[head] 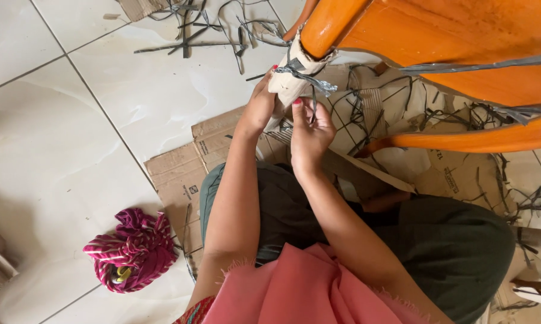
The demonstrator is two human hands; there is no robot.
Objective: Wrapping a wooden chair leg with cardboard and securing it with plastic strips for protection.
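Around us lie flattened cardboard (180, 174), dark strip offcuts (210, 30) and a striped cloth bundle (132, 249). Our left hand (258, 108) grips the chair leg's cardboard wrap (288, 81); our right hand (311, 129) pinches its grey tape (309, 81) (fingertips partly hidden).

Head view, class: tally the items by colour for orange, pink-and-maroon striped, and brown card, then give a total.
Orange: 1, the plastic chair, whose wrapped leg both hands hold.
Pink-and-maroon striped: 1, the cloth bundle on the floor tiles.
Brown: 1, the flattened cardboard.
Total: 3

Both hands (285, 117) on cardboard-wrapped orange chair leg (318, 36), l. hand (258, 108), r. hand (309, 132) pinching grey tape (309, 79)
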